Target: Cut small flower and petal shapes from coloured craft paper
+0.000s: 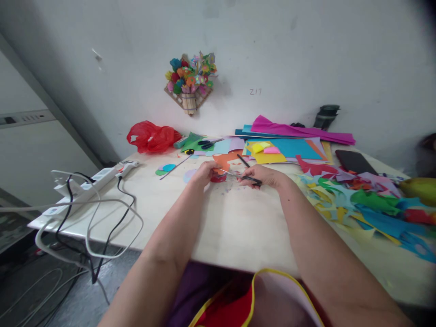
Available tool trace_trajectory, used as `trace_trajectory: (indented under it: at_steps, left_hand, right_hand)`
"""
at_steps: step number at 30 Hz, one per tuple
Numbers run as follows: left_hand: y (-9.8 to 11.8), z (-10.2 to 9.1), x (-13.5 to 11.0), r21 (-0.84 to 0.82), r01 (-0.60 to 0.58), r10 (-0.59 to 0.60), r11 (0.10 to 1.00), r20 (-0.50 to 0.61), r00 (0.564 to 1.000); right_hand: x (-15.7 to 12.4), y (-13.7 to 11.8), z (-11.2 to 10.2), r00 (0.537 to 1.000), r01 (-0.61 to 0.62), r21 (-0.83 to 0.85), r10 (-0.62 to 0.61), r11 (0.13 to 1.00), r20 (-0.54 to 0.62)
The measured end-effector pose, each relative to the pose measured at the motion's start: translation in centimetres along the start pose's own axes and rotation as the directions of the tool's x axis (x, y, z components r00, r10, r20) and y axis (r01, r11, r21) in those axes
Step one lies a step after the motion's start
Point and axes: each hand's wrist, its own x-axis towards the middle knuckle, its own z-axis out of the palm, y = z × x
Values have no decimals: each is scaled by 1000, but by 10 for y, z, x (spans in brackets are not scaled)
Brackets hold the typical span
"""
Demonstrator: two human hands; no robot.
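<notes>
My left hand (203, 174) is closed on a small red paper piece (218, 177) held just above the pale wooden table (235, 227). My right hand (262, 176) grips black-handled scissors (245, 177), whose blades point left and meet the red piece. Both forearms reach forward from the near edge of the table. An orange paper sheet (227, 160) lies just behind my hands, with a thin dark stick (243, 161) on it.
Coloured paper sheets (282, 147) are stacked at the back right, and cut scraps (368, 204) spread along the right side. A red plastic bag (151, 136), second scissors (208, 144), a black phone (355, 161) and a power strip with cables (91, 181) lie around. A paper flower bouquet (190, 79) hangs on the wall.
</notes>
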Motion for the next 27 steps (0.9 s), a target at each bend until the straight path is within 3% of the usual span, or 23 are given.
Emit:
trace_trajectory:
  at_steps: [3,27]
  left_hand:
    - [1,0,-1,125,55,-58,991,20,998]
    - [4,2,-5,193,63,-70,979,30,997]
  right_hand:
    - [1,1,0,1000,2,-2,-2,1000,-1]
    - [5,2,3,1000,0,2,0,1000,-6]
